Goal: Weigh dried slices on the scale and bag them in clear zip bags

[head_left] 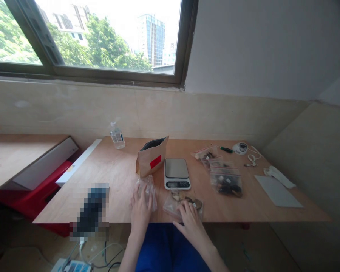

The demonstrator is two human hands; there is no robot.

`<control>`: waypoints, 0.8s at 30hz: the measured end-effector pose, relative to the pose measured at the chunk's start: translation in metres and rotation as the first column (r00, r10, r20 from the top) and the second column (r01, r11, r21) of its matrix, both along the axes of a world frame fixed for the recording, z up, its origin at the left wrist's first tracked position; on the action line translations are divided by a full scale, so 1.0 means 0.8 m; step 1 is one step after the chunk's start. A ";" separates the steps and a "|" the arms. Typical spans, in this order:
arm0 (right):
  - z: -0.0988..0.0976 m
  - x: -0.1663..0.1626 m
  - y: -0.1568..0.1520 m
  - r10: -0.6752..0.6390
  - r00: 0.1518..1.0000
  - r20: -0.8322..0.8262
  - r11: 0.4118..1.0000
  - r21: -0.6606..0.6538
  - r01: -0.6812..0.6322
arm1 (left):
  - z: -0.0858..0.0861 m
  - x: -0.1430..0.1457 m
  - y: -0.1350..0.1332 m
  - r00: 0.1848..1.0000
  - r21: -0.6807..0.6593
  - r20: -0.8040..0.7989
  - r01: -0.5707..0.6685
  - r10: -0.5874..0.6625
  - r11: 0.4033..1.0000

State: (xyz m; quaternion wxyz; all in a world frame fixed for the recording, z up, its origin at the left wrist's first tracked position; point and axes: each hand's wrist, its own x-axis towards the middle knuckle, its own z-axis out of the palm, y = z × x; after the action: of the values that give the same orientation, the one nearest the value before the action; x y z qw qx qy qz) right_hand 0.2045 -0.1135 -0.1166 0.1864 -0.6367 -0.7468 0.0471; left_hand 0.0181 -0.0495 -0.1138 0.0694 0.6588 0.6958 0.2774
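My left hand (141, 210) lies flat, fingers spread, on an empty clear plastic bag (147, 189) near the front edge of the wooden table (113, 177). My right hand (188, 217) rests with fingers stretched on a clear bag of brown and pale pieces (178, 200) just to the right. A digital kitchen scale (176, 173) with a steel platform stands right behind both bags. A brown paper pouch with a red label (152, 157) stands open, left of the scale.
Several zip bags of dark pieces (225, 176) lie right of the scale. Behind them are a green screwdriver (226, 149), a round white device (240, 147) and a white cable (252, 160). A grey sheet (277, 190) lies far right. A small bottle (117, 135) stands at the back.
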 end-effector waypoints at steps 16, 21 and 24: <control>0.061 0.022 0.021 -0.171 0.808 -0.564 0.985 -0.086 0.148 | 0.032 0.006 -0.022 0.784 0.025 0.566 0.292 -0.254 0.956; 0.112 -0.004 0.033 -0.238 0.536 -0.810 0.970 -0.175 0.166 | 0.080 0.061 -0.056 0.360 -0.035 0.911 0.556 -0.203 0.831; 0.121 -0.022 0.035 -0.187 0.439 -0.879 0.981 -0.188 0.041 | 0.092 0.072 -0.050 0.337 0.010 0.917 0.512 -0.212 0.859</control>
State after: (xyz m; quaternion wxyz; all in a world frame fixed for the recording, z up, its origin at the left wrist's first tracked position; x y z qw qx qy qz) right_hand 0.1866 -0.0858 -0.0199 0.5089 -0.5766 -0.4872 0.4137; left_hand 0.0755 -0.0896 -0.0404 0.5805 0.5301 0.4145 0.4584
